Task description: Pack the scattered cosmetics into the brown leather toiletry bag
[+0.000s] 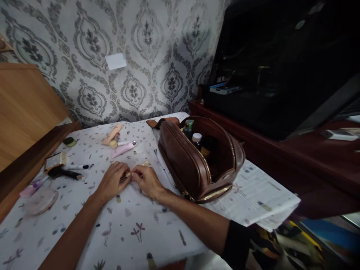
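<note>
My left hand (116, 180) is closed with curled fingers around a small pale-gold item, mostly hidden by them. Close against it, my right hand (148, 182) pinches at the item's end; what it grips is too small to name. To the right of my hands stands an open brown leather toiletry bag (182, 161). Inside it are a dark bottle with a white cap (197, 138) and a green-topped bottle (189, 124). Just beyond my hands lie a pink squeeze tube (123, 149), a peach-coloured tube (114, 134) and a small round yellowish piece (113, 144).
On the left lie a makeup brush (66, 173), a compact (54, 161), a round clear case (42, 201) and a dark green item (69, 141). A patterned cloth (126, 240) covers the table. A wooden panel (28, 97) bounds the left, a television (270, 71) the right.
</note>
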A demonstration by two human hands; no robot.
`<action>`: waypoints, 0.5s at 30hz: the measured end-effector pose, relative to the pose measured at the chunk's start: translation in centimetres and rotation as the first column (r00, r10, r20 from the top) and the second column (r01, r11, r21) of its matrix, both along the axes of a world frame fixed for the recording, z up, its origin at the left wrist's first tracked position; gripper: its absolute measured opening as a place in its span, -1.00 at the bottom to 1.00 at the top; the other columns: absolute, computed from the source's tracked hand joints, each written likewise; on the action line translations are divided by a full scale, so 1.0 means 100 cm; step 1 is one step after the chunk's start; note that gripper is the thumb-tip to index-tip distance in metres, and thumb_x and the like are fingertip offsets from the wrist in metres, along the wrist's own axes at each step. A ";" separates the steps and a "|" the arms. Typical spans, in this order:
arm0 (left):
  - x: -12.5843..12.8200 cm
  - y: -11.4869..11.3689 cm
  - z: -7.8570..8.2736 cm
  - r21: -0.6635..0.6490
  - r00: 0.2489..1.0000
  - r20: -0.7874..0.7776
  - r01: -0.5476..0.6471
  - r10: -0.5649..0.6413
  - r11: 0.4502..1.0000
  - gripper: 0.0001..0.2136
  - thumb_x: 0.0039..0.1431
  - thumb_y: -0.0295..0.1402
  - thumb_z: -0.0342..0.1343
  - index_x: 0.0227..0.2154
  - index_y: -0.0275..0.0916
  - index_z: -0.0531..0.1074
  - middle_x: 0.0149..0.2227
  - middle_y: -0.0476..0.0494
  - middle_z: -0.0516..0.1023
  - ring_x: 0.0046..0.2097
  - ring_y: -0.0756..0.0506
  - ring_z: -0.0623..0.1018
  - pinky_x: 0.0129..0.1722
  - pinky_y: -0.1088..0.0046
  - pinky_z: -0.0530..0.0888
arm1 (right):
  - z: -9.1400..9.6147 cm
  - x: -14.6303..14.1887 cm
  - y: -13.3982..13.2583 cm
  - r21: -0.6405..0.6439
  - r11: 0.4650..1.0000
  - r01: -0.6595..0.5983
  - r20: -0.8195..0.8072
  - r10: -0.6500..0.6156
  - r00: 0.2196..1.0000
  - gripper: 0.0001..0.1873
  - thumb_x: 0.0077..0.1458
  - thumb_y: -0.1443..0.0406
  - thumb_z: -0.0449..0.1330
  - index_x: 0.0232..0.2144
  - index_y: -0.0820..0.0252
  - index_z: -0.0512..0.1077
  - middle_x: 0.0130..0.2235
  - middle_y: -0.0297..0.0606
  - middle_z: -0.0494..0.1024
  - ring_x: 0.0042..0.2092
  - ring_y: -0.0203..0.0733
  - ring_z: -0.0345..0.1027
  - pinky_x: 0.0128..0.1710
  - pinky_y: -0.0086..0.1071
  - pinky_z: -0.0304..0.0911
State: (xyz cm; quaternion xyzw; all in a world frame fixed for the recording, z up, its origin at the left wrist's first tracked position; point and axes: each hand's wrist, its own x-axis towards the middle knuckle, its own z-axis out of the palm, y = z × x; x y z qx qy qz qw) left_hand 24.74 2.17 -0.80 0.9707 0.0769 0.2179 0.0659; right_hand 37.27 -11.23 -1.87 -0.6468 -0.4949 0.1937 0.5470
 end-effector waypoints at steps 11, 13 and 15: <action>0.000 -0.005 0.000 -0.114 0.997 -0.025 -0.076 0.073 0.991 -0.78 0.32 -0.18 -0.01 -0.42 -0.15 0.28 -0.40 -0.06 0.42 -0.30 -0.15 0.45 -0.27 0.32 0.39 | -0.002 0.002 0.001 -0.024 1.000 0.014 0.069 -0.012 0.998 -0.85 0.19 0.38 0.13 -0.27 0.17 0.51 -0.36 -0.31 0.58 -0.30 -0.24 0.41 -0.29 -0.42 0.24; 0.000 -0.004 -0.001 -0.150 0.992 -0.020 -0.124 0.122 0.981 -0.79 0.30 -0.17 0.01 -0.39 -0.15 0.30 -0.38 -0.06 0.45 -0.30 -0.14 0.46 -0.27 0.33 0.40 | -0.004 0.003 0.002 -0.022 0.999 0.029 0.086 -0.027 0.996 -0.82 0.19 0.38 0.12 -0.18 0.17 0.49 -0.31 -0.27 0.60 -0.26 -0.21 0.43 -0.25 -0.39 0.26; 0.000 -0.003 -0.002 -0.198 0.985 -0.012 -0.169 0.170 0.965 -0.82 0.28 -0.18 0.03 -0.36 -0.15 0.32 -0.36 -0.05 0.48 -0.30 -0.12 0.48 -0.28 0.35 0.41 | -0.006 0.003 0.003 -0.013 0.999 0.035 0.092 -0.034 0.995 -0.77 0.19 0.37 0.12 -0.10 0.16 0.46 -0.29 -0.26 0.60 -0.26 -0.20 0.42 -0.23 -0.36 0.28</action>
